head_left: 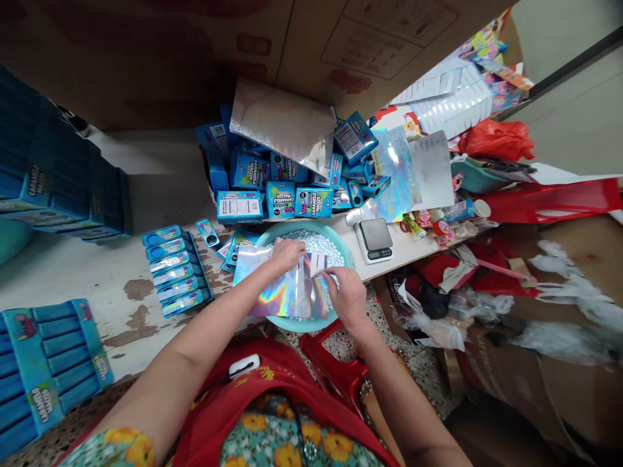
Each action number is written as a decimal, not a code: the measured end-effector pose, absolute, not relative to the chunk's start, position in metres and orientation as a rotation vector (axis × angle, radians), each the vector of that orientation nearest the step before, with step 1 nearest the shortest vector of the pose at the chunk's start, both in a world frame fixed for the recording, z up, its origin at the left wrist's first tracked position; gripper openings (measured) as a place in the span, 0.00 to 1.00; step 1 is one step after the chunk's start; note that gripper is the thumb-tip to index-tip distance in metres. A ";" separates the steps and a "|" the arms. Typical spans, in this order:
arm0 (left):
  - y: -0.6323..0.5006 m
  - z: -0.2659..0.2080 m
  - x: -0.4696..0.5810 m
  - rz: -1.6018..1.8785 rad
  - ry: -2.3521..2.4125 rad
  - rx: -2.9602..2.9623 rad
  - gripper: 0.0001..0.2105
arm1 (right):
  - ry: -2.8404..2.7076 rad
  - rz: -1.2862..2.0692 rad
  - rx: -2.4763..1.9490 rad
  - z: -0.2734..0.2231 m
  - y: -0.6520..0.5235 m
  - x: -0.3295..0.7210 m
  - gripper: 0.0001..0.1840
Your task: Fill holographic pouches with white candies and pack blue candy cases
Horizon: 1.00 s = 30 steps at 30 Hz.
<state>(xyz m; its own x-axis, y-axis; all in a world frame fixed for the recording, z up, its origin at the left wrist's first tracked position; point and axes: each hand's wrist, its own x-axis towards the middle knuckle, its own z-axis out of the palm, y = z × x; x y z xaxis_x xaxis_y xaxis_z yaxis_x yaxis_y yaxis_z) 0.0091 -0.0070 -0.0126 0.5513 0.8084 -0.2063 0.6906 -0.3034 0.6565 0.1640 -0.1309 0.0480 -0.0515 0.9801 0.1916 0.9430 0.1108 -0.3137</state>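
Note:
A shiny holographic sheet (270,275) lies across a turquoise basin (287,324) that holds many small white pieces (335,250), which look like candies. My left hand (287,254) is closed at the sheet's upper edge, its fingertips bent over it. Between thumb and fingers, my right hand (349,295) pinches a small white-striped label (318,264) at the sheet's right side. Whether the label is still joined to the sheet, I cannot tell. Just right of the basin stands a small digital scale (376,237).
Behind the basin is a heap of blue candy boxes (281,200) under another silvery sheet (282,123). A row of blue packs (176,269) sits to the left, near stacked blue cartons (53,363). A large cardboard box (195,58) rises at the back. A red stool (335,344) stands below.

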 end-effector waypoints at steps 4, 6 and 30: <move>-0.018 0.011 -0.005 0.449 1.182 1.956 0.16 | -1.985 0.312 -1.855 0.090 -0.122 0.160 0.09; -0.029 0.029 -0.018 0.643 0.985 1.820 0.20 | -1.969 0.365 -1.832 0.102 -0.117 0.152 0.09; -0.059 -0.022 -0.323 0.833 1.869 1.298 0.07 | -2.161 0.894 -1.732 -0.007 0.005 -0.176 0.06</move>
<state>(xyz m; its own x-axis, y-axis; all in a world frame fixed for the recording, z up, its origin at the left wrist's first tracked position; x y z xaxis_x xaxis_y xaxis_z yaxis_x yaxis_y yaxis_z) -0.3234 -0.0594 -0.0224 -0.2497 0.9505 -0.1852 0.4977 0.2900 0.8174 -0.1759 0.0046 -0.0067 -0.2741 0.9427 -0.1903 0.8016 0.1146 -0.5868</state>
